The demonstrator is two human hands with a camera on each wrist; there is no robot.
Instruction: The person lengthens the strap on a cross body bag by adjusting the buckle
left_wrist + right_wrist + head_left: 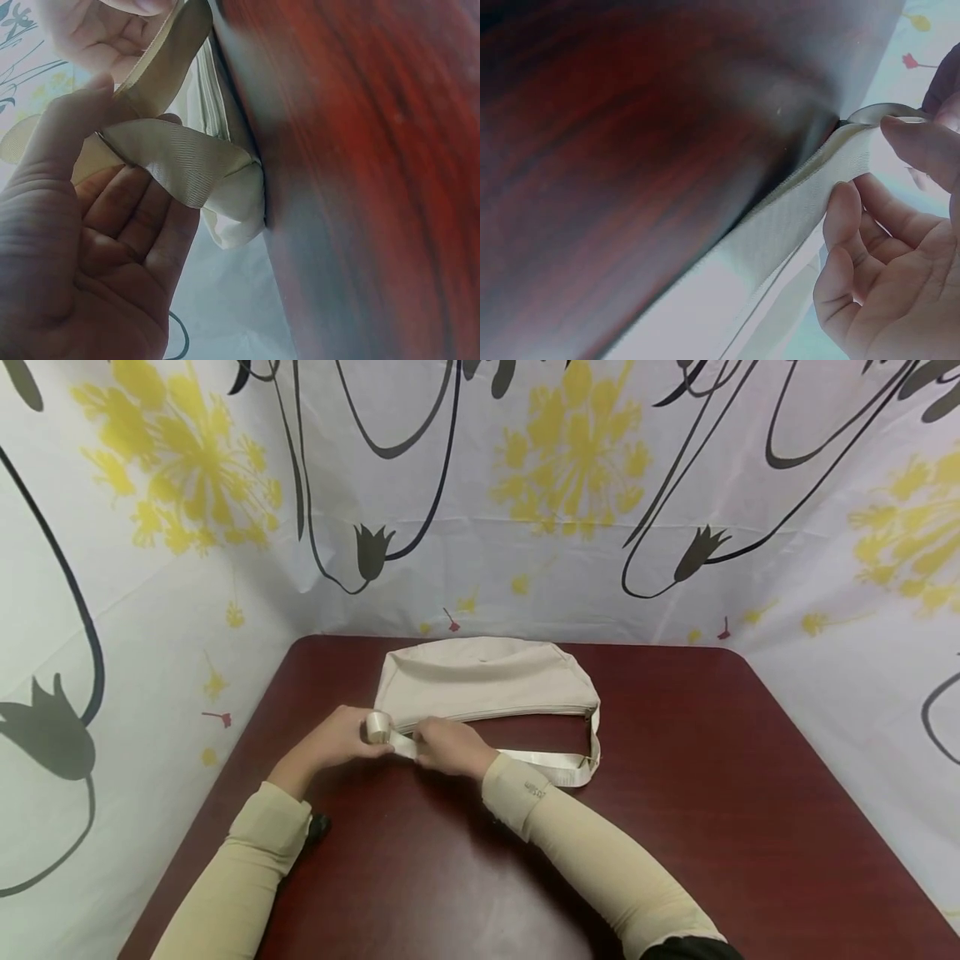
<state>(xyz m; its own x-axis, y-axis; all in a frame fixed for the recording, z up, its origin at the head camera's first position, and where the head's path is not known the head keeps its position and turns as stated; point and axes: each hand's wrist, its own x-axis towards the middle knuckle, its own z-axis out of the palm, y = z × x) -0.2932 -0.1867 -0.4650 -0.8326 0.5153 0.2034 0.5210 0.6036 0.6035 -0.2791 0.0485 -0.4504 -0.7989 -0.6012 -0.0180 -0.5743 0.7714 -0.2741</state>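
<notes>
A cream shoulder bag (480, 681) lies flat, its zipper edge toward me. Its wide webbing strap (547, 766) runs along the near side and loops at the left end. My left hand (337, 739) pinches the strap there between thumb and fingers, beside the bag's left corner. Just to the right, my right hand (452, 747) grips the same strap by its edge. In the left wrist view the webbing (176, 157) bends over the left fingers, palm turned up. The right wrist view shows the strap (772, 232) stretching away from the right thumb and fingertips.
The bag rests on a dark red wooden table (712, 777) with rounded far corners. A white curtain (465, 485) with yellow and grey flower prints hangs behind and on both sides. A small black object (318, 827) shows beside the left sleeve.
</notes>
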